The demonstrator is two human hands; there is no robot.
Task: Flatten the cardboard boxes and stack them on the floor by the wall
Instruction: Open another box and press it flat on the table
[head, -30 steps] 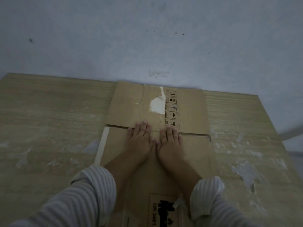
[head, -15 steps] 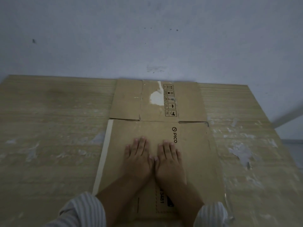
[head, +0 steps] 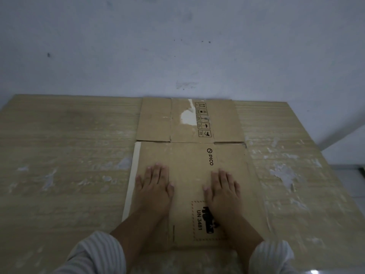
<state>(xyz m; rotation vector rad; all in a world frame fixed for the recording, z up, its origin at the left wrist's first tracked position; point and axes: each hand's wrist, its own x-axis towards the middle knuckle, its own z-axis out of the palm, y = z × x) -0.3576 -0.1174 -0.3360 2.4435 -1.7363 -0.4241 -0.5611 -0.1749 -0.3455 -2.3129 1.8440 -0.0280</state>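
Head view. Spotter: fingers, state?

Recorder: Left hand (head: pixel 154 187) and right hand (head: pixel 224 191) both palm down, fingers straight and slightly spread, pressing on the flattened brown cardboard box (head: pixel 189 161). Neither grips anything. Hands apart, bare cardboard between the thumbs.

Spotter: Box position?

Recorder: Flat on the pale wood-grain floor (head: pixel 69 155), under both palms. Beyond the fingertips its far flaps (head: pixel 154 119) lie folded out flat, their far edge reaching the foot of the grey-white wall (head: pixel 177 46). Black "PICO" print (head: pixel 210 157) just beyond the right fingertips. Dashed "UN 3481" label (head: pixel 198 220) partly under the right palm. Pale strip (head: pixel 131 175) runs along the box edge, just outside the left little finger.

Spotter: Else?

Recorder: Striped sleeves (head: pixel 98 252) on both forearms. Whitish scuffs (head: pixel 284 175) on the floor either side of the hands.
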